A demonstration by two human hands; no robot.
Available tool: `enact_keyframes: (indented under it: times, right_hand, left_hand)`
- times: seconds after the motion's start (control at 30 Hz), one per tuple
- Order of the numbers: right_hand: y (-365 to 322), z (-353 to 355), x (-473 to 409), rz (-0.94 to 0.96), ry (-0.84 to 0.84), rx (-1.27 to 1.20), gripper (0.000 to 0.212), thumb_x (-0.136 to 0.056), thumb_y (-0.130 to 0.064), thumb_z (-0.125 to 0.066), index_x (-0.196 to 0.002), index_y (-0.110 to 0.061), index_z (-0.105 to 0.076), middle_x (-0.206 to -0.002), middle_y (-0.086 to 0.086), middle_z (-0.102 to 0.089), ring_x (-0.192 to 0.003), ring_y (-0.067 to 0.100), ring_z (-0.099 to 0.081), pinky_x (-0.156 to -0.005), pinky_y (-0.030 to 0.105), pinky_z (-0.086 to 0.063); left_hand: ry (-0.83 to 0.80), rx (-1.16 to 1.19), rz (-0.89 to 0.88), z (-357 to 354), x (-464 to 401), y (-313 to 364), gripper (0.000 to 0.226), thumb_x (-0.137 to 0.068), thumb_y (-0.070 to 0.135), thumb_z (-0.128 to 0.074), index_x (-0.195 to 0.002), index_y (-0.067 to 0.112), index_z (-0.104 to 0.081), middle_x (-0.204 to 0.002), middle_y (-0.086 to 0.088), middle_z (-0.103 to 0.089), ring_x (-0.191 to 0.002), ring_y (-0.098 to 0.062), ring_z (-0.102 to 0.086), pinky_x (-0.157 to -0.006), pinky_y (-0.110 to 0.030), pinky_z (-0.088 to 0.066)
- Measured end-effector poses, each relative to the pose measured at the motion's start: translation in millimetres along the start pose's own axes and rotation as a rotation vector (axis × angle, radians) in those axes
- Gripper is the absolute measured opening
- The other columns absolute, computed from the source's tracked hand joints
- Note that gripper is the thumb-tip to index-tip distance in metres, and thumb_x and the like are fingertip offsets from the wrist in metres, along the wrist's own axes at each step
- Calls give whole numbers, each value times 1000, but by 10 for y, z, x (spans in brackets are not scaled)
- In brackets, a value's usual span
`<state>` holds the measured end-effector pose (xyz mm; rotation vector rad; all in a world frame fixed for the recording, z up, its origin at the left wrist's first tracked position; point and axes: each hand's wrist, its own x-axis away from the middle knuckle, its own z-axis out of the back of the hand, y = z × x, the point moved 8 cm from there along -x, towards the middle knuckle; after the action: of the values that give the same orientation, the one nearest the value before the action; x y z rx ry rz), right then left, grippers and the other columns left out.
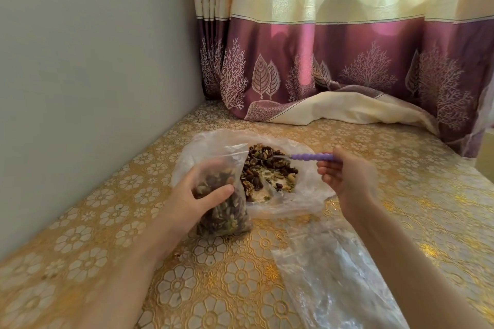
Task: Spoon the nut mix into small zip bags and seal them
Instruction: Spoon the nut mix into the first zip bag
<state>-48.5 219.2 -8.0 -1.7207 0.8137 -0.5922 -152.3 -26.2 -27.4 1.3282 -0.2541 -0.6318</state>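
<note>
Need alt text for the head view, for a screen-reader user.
A left hand grips a small zip bag part-filled with nut mix, standing on a gold floral tablecloth, while the right hand holds a purple-handled spoon over the nut mix in an open plastic bag. Empty bags lie near the right arm; a curtain hangs behind.

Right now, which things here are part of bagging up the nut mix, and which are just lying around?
Part of the job:
- small zip bag, partly filled, held by the left hand
- purple-handled spoon, held by the right hand
- nut mix on the large open plastic bag
- empty clear bags by the right forearm

Just lying about:
- curtain
- gold floral cover
</note>
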Motion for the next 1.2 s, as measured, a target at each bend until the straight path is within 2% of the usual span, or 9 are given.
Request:
enact_keyframes:
  times: [0.1,0.2,0.27,0.43,0.63,0.73,0.9,1.07,1.2]
  right_hand:
    - [-173,-14,26,54,-14,-40,36,-97,-17,-48,-69,-2,-64,-50,2,-62,-45,9,-54,-42,16,-42]
    - [-357,-56,81,103,-50,-102,37,-97,-17,-47,-68,-2,-64,-50,2,-62,-44,8,-53,-41,15,-40]
    - [-462,-110,131,125,-99,-130,36,-97,-18,-46,-70,0,-64,-50,2,-63,-43,7,-52,-40,14,-38]
    - [-581,-227,225,158,-191,-96,34,-97,-20,-47,-79,3,-65,-54,5,-63,-44,8,-52,-40,15,-37]
    - [-662,-351,355,311,-286,89,29,-96,-15,-49,-81,2,-66,-61,8,-61,-48,10,-50,-41,17,-36]
    - [-711,-401,423,402,-343,129,26,-96,-10,-48,-80,-3,-67,-63,7,-62,-51,10,-51,-44,18,-38]
    - [-755,-382,423,457,-356,99,26,-95,-5,-47,-79,-5,-68,-67,9,-64,-54,14,-51,-45,20,-38]
    - [-662,-180,255,359,-167,-12,29,-97,-22,-50,-80,-5,-67,-72,15,-63,-51,12,-51,-44,20,-37]
    - [-551,-46,139,328,-68,72,32,-96,-26,-54,-73,-7,-65,-54,-1,-62,-45,8,-50,-40,17,-37]
  left_hand:
    - [8,-96,-29,-64,23,31,38,-66,58,-64,-103,59,-54,-89,47,-53,-84,24,-50,-69,-17,-41]
    - [-8,-108,-3,-133,33,-3,50,-57,72,-64,-104,59,-53,-96,40,-54,-89,18,-51,-71,-17,-40]
    - [-21,-123,3,-158,33,-20,53,-54,75,-65,-103,60,-53,-94,43,-53,-88,21,-50,-72,-16,-40]
    - [-24,-138,-6,-171,11,-37,49,-52,65,-66,-99,61,-52,-90,52,-48,-91,20,-48,-80,-21,-40]
    - [5,-92,-17,-162,20,-35,58,-51,57,-69,-106,49,-52,-94,36,-55,-86,24,-50,-73,-12,-41]
    - [13,-57,-20,-165,16,-28,59,-53,53,-73,-106,51,-47,-92,39,-59,-85,24,-52,-66,-2,-42]
    - [14,-54,-9,-170,12,-36,65,-50,62,-78,-108,54,-49,-97,36,-60,-93,17,-55,-75,-12,-41]
    - [168,51,-4,21,17,-11,61,-38,68,-79,-93,58,-54,-104,12,-62,-97,-12,-61,-79,-39,-52]
    - [280,85,-49,198,35,20,65,-39,64,-78,-98,50,-56,-105,9,-64,-97,-15,-62,-81,-44,-53]
